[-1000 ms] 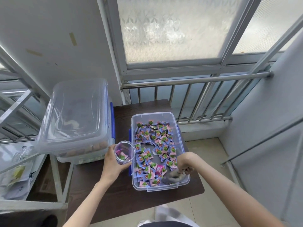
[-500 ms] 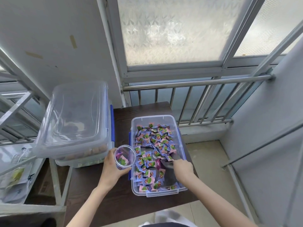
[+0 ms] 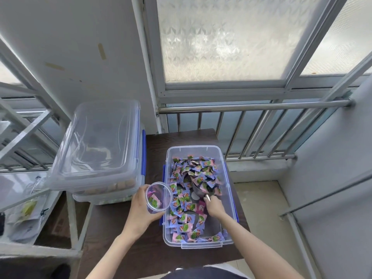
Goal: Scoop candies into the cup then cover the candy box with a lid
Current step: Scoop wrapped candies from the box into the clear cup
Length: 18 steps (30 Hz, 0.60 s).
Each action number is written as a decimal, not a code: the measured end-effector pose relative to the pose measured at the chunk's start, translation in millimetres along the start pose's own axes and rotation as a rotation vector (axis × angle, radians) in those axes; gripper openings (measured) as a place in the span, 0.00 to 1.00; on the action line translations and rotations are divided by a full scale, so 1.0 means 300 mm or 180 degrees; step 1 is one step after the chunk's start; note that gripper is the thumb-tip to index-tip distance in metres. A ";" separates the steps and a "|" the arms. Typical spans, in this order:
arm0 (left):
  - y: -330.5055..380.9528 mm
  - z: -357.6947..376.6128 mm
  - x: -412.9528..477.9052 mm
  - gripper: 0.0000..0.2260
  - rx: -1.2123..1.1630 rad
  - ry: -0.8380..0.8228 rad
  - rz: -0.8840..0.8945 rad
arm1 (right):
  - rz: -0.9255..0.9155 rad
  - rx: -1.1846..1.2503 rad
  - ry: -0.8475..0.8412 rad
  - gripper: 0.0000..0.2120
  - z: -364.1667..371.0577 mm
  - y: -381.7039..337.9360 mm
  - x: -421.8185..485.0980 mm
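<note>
The left hand [image 3: 141, 210] is wrapped around a clear cup [image 3: 158, 196] holding a few candies, just left of the candy box [image 3: 228, 200]; the right hand [image 3: 213, 205], inside the box, grips a metal scoop [image 3: 199, 191] whose bowl is half buried among wrapped candies [image 3: 193, 172]; the handle is hidden in the fist; beyond the left hand a lid [image 3: 96, 139] rests on another box, its contents hard to make out.
</note>
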<state>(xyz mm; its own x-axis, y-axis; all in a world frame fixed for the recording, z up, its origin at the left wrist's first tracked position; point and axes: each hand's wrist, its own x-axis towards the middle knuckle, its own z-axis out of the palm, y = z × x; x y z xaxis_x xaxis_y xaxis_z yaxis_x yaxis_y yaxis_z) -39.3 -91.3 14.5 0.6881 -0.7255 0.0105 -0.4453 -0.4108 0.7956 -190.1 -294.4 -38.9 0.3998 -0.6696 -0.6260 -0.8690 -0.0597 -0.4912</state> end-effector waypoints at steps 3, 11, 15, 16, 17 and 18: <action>0.000 0.000 -0.002 0.33 -0.0020 -0.0029 -0.0005 | -0.0070 0.0306 0.0048 0.10 0.029 0.013 0.020; -0.016 0.010 -0.001 0.34 0.0024 -0.0035 -0.0110 | -0.0314 0.0096 0.0579 0.15 0.038 0.086 0.035; -0.012 0.007 0.013 0.34 0.0029 -0.0025 -0.0176 | -0.0663 0.0119 0.0392 0.14 -0.001 0.084 0.013; -0.010 0.007 0.015 0.34 0.0033 -0.0015 -0.0198 | -0.0749 0.0216 0.0336 0.15 -0.014 0.075 -0.006; -0.008 0.006 0.017 0.34 0.0039 -0.0007 -0.0220 | -0.0844 0.0303 0.0288 0.17 -0.027 0.064 -0.021; -0.006 0.006 0.020 0.34 0.0049 -0.0001 -0.0239 | -0.0927 0.0382 0.0258 0.19 -0.041 0.053 -0.038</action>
<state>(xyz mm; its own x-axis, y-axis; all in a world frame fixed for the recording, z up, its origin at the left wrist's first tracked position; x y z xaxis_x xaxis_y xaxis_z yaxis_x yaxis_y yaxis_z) -35.2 -95.9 12.1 0.7197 -0.6926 -0.0489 -0.4013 -0.4724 0.7847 -212.0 -297.0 -32.0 0.5980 -0.6942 -0.4006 -0.6789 -0.1731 -0.7135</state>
